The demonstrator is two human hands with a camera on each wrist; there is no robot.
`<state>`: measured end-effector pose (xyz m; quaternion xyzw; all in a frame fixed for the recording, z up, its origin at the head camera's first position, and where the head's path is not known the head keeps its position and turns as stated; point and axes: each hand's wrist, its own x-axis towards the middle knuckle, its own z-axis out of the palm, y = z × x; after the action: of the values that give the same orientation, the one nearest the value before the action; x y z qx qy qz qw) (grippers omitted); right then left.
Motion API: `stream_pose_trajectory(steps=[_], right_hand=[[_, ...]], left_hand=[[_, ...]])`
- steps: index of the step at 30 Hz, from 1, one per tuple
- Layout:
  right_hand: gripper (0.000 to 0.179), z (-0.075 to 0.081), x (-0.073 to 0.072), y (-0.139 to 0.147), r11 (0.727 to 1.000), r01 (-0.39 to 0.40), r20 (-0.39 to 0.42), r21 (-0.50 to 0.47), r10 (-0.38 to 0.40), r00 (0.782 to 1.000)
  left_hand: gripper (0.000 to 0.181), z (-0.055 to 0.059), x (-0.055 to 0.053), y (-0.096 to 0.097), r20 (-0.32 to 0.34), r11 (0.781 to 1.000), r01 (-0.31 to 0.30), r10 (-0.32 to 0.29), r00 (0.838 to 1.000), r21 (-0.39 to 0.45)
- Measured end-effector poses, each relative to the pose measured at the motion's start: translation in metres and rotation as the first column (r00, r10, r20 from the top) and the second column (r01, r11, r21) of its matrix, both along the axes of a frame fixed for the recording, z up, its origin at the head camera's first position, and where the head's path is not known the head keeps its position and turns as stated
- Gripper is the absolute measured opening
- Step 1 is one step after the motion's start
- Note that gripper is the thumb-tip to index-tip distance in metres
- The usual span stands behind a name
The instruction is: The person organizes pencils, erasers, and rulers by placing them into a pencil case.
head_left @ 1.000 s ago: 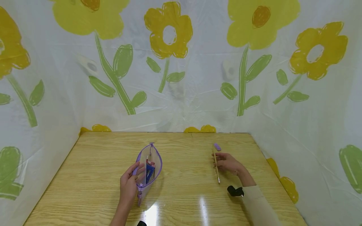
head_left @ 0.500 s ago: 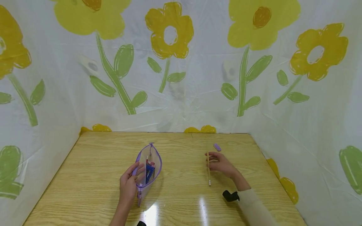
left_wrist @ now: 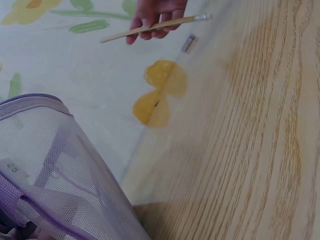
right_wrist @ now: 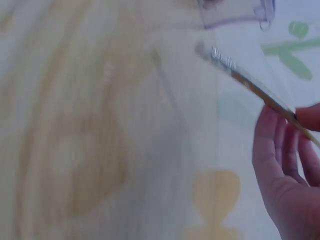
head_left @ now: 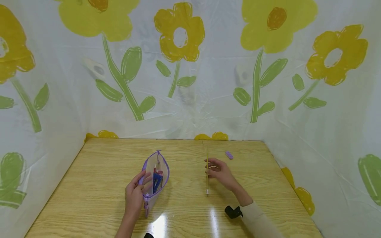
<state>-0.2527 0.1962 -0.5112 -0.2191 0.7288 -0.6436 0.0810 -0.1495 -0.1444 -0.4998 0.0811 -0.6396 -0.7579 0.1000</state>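
A yellow pencil [head_left: 207, 178] with a white eraser end is pinched between the thumb and fingers of my right hand [head_left: 221, 173], above the table. In the right wrist view, the pencil [right_wrist: 255, 88] slants with its metal band and eraser end away from the hand [right_wrist: 290, 185]. My left hand [head_left: 135, 191] grips the near left rim of a mesh pencil case [head_left: 164, 188] with purple edging, which stands with its mouth open. Inside the case lie a blue item [head_left: 157, 181] and something red, partly hidden. The left wrist view shows the mesh side of the pencil case [left_wrist: 75, 165].
A small purple eraser [head_left: 229, 155] lies on the wooden table [head_left: 104, 172], behind and right of the right hand. White cloth [head_left: 208, 109] with printed flowers walls the table at the back and both sides.
My right hand has carried the pencil leftward, away from the eraser and towards the pencil case, and the pencil now stands straighter in view. The left hand and the case stay nearly still.
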Motion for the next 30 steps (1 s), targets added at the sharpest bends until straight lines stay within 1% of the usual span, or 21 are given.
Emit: stream_pose_trajectory(steps=[6,10,14,17,20,23,27,30], right_hand=[[0.043,0.0,0.01,-0.025,0.994,0.024,-0.069,-0.106,-0.032,0.997],[0.042,0.003,0.016,-0.041,0.985,-0.001,-0.082,-0.172,-0.014,0.997],[0.038,0.009,0.024,-0.057,0.967,-0.033,-0.085,-0.253,0.012,0.996],[0.036,0.014,0.029,-0.067,0.953,-0.049,-0.097,-0.299,0.021,0.995],[0.038,0.019,0.033,-0.076,0.949,-0.055,-0.109,-0.31,0.022,0.994],[0.04,0.026,0.036,-0.084,0.954,-0.049,-0.139,-0.295,0.008,0.99],[0.037,0.038,0.038,-0.096,0.957,-0.023,-0.182,-0.289,-0.031,0.983],[0.035,0.048,0.037,-0.107,0.95,0.0,-0.202,-0.312,-0.066,0.977]], left_hand=[[0.057,-0.001,0.001,-0.001,-0.013,1.0,-0.003,0.003,1.0,0.002],[0.059,0.0,0.001,-0.001,-0.004,1.0,-0.002,0.002,1.0,0.023],[0.06,0.001,0.002,-0.002,0.012,0.999,-0.011,0.011,1.0,0.04],[0.06,0.001,0.002,-0.002,0.009,0.999,-0.01,0.01,1.0,0.042],[0.06,0.001,0.002,-0.002,0.006,0.999,-0.01,0.01,1.0,0.046],[0.061,0.001,0.002,-0.002,0.005,0.999,-0.012,0.012,1.0,0.047],[0.061,0.002,0.003,-0.002,0.006,0.998,-0.017,0.017,1.0,0.053],[0.061,0.002,0.003,-0.001,0.008,0.999,-0.017,0.017,1.0,0.05]])
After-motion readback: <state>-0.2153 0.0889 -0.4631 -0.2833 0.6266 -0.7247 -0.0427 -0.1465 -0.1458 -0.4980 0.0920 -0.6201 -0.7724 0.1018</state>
